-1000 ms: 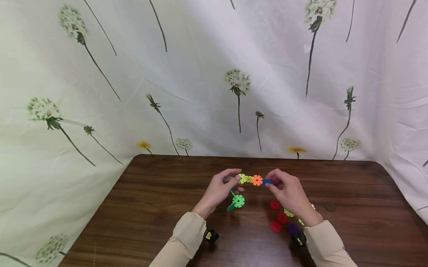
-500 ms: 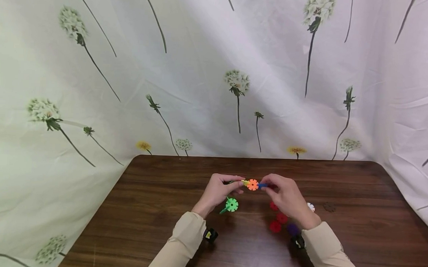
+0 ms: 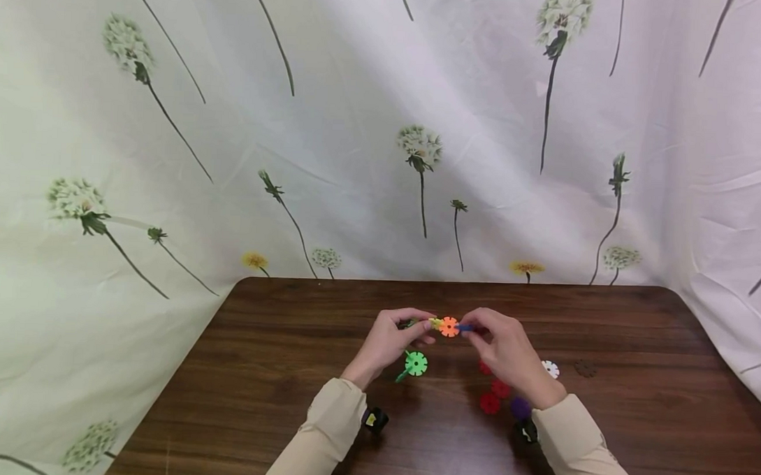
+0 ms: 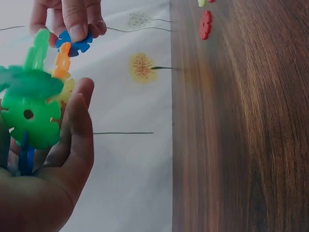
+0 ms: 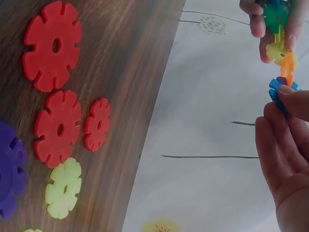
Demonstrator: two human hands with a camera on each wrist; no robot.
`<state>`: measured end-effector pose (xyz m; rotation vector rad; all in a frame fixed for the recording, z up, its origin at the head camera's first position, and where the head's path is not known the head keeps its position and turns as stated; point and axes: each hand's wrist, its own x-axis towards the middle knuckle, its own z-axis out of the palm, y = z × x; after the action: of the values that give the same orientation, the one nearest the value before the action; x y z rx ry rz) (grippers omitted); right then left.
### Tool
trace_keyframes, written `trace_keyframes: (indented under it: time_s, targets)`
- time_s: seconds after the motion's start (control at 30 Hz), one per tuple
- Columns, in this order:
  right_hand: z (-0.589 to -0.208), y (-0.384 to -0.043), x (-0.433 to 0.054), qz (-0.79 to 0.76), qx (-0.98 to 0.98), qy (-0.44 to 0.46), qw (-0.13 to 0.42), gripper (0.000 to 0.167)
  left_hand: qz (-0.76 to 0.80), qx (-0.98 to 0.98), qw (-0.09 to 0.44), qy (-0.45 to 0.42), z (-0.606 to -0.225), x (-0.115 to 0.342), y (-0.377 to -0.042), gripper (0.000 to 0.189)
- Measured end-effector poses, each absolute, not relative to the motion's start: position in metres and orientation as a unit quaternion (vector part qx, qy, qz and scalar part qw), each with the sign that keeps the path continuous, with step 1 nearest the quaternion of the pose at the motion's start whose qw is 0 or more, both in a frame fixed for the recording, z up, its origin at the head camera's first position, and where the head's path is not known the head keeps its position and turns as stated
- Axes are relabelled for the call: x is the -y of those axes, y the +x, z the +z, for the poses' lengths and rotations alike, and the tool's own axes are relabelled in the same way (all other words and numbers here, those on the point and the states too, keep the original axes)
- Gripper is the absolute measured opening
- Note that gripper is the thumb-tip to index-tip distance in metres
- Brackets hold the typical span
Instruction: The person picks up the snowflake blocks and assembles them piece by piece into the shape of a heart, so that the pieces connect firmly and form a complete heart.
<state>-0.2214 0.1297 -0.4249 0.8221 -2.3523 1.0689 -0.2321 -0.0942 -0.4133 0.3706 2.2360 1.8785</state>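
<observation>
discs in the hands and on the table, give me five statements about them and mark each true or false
1. The right hand pinches a blue disc. True.
2. The orange disc joins straight onto a green disc. False: it sits between the blue disc and a yellow disc.
3. Three red discs lie on the table. True.
4. The left hand is empty. False: it grips the joined discs.
5. In the head view, the white disc lies right of the purple disc. True.
</observation>
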Motion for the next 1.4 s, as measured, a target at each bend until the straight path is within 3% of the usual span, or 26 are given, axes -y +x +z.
trace_keyframes:
  time_s: [0.7,0.9,1.2,1.4]
  targets:
    - [-0.429,-0.228,-0.142,0.420,0.867,0.234,0.132,0.027,0.632,-0.755,0.128,0.118,-0.416,0.105,-0.232,0.034]
    - [-0.438,-0.233,-0.164,0.435,0.879,0.182,0.072,0.023,0.627,-0.760,0.128,0.115,-0.415,0.109,-0.232,0.033]
    - [-0.463,-0.238,-0.183,0.379,0.905,0.177,-0.071,0.025,0.626,-0.761,0.127,0.114,-0.415,0.109,-0.234,0.032]
    - [-0.467,-0.235,-0.178,0.347,0.914,0.193,-0.083,0.025,0.625,-0.761,0.126,0.117,-0.416,0.108,-0.234,0.032]
